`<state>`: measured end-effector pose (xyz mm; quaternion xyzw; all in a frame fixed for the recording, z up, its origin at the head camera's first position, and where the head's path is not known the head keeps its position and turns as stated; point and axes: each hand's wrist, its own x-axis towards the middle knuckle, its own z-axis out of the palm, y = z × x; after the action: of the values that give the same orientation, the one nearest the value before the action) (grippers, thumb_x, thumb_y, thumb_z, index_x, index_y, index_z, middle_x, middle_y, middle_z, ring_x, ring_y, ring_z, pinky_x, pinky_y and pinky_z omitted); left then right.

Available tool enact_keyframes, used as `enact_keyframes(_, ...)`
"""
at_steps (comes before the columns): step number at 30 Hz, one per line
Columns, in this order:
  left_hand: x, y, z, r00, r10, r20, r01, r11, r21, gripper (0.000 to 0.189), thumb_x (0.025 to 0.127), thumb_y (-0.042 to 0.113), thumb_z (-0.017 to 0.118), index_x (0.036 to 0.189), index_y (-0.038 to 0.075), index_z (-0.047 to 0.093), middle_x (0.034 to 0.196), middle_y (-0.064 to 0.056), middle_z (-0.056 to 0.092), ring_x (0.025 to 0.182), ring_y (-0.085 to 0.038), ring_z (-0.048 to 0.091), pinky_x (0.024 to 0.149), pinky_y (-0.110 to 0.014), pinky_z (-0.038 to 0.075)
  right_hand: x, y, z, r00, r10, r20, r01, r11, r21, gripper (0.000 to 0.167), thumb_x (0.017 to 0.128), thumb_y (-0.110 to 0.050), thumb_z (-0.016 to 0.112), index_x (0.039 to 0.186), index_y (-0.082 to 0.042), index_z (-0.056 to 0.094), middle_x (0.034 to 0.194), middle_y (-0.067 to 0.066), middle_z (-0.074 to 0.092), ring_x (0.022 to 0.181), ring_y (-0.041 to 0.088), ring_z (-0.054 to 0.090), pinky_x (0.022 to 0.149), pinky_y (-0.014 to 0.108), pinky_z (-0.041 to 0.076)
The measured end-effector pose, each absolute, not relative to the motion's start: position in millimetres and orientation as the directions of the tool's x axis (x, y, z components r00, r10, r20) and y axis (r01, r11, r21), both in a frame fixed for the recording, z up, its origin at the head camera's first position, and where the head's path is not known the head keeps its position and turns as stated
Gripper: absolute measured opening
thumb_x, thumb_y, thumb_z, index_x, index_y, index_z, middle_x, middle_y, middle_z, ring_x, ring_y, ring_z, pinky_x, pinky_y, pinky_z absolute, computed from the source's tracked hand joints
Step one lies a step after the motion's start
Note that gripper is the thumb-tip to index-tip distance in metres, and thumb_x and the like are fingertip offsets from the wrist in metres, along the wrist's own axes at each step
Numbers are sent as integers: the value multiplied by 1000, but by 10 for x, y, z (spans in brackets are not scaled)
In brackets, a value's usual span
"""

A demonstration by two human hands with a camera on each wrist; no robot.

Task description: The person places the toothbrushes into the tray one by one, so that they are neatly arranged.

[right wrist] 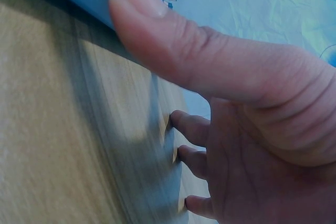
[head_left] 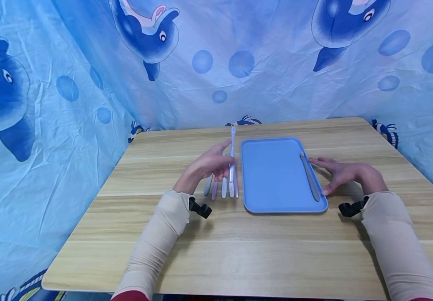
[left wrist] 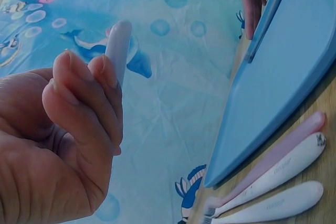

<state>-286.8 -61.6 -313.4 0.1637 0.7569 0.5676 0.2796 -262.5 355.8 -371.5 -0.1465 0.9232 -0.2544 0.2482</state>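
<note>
My left hand [head_left: 212, 162] pinches a pale blue-white toothbrush [head_left: 233, 144] above the table, its head pointing away from me. In the left wrist view the handle end of this toothbrush [left wrist: 119, 40] sticks out past curled fingers. Below that hand, several toothbrushes lie side by side, among them a pink toothbrush [left wrist: 310, 129] and a white toothbrush [left wrist: 278, 203]. A blue tray [head_left: 272, 175] lies to their right, holding a grey-blue toothbrush [head_left: 309, 177] along its right side. My right hand [head_left: 346, 173] rests against the tray's right edge, thumb at the rim, fingers spread.
Everything stands on a wood-grain table [head_left: 201, 259]. A blue curtain [head_left: 216, 83] with dolphin prints hangs behind the table and along its left side. Each wrist carries a black camera mount, such as the left mount [head_left: 201, 208].
</note>
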Motion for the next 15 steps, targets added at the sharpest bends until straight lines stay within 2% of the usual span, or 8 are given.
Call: enact_keyframes(15, -2871, -384, -3133, -783, 565, -260, -66, 341, 938, 89, 98, 9, 59, 163, 23, 0, 51, -4, 58, 35, -13, 48, 32, -23, 40, -2625, 3564, -3709, -826, -410, -388, -144, 818, -557, 123, 72, -38, 89, 162, -14, 9, 161, 36, -8, 143, 66, -6, 105, 87, 11)
